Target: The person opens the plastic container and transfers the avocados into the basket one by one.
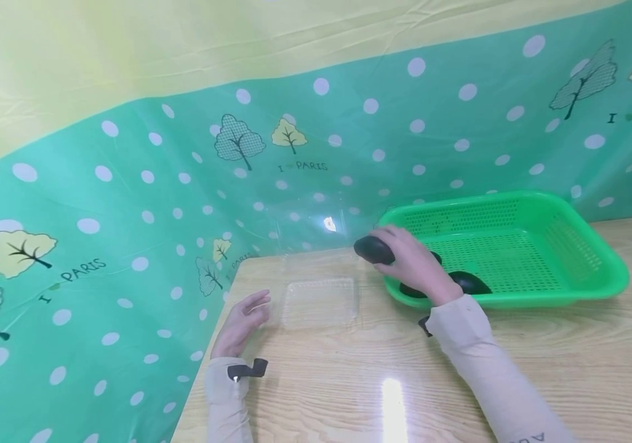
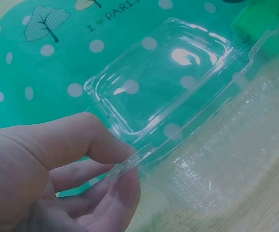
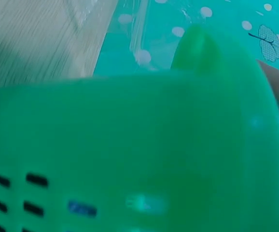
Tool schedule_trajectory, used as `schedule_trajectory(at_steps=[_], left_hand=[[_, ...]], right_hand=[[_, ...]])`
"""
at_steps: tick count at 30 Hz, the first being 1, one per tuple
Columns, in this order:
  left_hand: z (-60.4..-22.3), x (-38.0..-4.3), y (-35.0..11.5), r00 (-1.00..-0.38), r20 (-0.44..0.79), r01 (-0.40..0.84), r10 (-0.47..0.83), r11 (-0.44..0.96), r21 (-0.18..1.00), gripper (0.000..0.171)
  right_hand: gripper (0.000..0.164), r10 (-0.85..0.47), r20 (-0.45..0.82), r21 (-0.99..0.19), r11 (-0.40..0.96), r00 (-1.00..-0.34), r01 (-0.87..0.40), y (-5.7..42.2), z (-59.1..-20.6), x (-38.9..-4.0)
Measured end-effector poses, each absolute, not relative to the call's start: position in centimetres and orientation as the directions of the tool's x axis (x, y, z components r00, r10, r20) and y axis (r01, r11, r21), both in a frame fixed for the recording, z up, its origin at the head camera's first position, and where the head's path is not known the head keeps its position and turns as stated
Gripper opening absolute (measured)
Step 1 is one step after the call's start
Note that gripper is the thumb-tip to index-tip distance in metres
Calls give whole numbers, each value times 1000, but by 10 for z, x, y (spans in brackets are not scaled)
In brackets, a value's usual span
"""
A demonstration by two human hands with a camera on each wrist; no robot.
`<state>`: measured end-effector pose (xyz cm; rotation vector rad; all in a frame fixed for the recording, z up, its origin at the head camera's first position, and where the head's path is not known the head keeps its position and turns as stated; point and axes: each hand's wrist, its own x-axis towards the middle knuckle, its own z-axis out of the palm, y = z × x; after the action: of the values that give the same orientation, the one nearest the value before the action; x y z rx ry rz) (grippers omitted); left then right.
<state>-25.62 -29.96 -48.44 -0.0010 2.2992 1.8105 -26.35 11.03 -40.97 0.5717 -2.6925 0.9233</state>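
My left hand [image 1: 240,323] is at the left side of a clear plastic clamshell box [image 1: 321,301] on the table. In the left wrist view, its thumb and fingers pinch the box's edge, and the transparent lid [image 2: 154,79] stands raised. Over the left rim of a green basket [image 1: 515,299], my right hand [image 1: 412,261] grips a smooth, black, oval object [image 1: 371,249]. More dark, rounded objects [image 1: 471,283] lie in the basket's near left corner, partly hidden by that hand. The basket wall [image 3: 130,135] fills most of the right wrist view and hides the held object there.
A wood-grain table [image 1: 321,381] carries the box and basket. Behind and left hangs a green dotted curtain [image 1: 183,154] with printed trees, close to the raised lid. Bright glare marks the table's front part.
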Motion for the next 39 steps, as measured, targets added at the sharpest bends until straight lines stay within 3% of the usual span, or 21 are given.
schedule_trajectory(at_steps=[39], left_hand=[[-486,-257,-301,-977,-164,-126,136,252,959,59]], right_hand=[[66,-229,333,-535,753,-915,-383,162,-425,-259]])
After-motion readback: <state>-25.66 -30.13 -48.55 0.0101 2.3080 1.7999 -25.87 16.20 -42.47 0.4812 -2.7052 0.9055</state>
